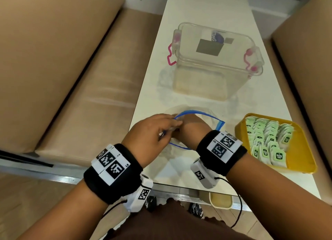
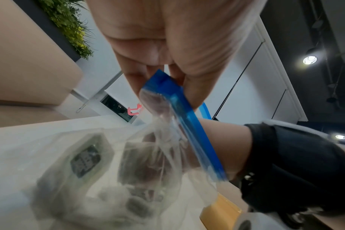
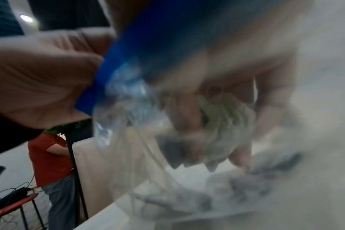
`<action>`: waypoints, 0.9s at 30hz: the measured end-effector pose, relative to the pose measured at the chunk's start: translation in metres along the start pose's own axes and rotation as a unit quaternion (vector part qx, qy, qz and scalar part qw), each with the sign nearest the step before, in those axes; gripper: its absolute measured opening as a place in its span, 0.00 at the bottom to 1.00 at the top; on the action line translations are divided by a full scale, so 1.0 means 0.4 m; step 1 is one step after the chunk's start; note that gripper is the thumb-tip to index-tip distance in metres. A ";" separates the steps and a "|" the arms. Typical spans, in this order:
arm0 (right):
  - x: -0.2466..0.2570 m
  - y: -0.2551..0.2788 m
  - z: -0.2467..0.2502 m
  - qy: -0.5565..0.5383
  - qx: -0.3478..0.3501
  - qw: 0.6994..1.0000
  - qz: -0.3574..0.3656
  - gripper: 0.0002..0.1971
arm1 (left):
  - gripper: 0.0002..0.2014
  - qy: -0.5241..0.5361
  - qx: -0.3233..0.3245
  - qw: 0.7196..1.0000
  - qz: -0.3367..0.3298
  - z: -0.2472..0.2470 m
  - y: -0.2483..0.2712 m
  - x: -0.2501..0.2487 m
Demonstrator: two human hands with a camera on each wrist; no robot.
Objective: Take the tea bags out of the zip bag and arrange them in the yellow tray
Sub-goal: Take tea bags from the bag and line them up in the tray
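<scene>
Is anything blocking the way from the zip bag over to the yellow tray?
Nothing visible does. Only bare table lies between the zip bag and the yellow tray, which sits just to the right, already holding rows of tea bags.

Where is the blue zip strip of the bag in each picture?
Head: the blue zip strip loops round the right wrist, low centre, beside the yellow tray.
Left wrist: centre, a slanting band pinched by the left hand.
Right wrist: upper middle, blurred, over the right hand gripping tea bags.
Shared landmark: the left hand on the strip.
</scene>
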State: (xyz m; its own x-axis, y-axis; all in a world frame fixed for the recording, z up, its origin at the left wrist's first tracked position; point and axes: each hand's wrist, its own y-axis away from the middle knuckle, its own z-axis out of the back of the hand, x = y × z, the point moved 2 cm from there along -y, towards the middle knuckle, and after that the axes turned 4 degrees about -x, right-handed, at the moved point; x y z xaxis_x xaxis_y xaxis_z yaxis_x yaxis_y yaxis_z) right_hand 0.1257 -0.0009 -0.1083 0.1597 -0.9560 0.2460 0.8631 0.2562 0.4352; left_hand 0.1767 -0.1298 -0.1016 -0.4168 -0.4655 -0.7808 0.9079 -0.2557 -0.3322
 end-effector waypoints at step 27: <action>-0.227 0.339 0.201 -0.281 -0.209 0.933 0.084 0.04 | 0.23 0.125 0.131 0.983 0.000 -0.159 -0.135 -0.241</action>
State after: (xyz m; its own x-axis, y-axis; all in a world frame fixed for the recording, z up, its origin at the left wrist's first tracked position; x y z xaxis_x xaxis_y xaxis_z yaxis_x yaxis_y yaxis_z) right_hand 0.1896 0.1320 -0.0021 0.1333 -0.6511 0.7472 0.9788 0.2050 0.0040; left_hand 0.1707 -0.0173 -0.0421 -0.3630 -0.2503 -0.8975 0.8512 -0.4809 -0.2102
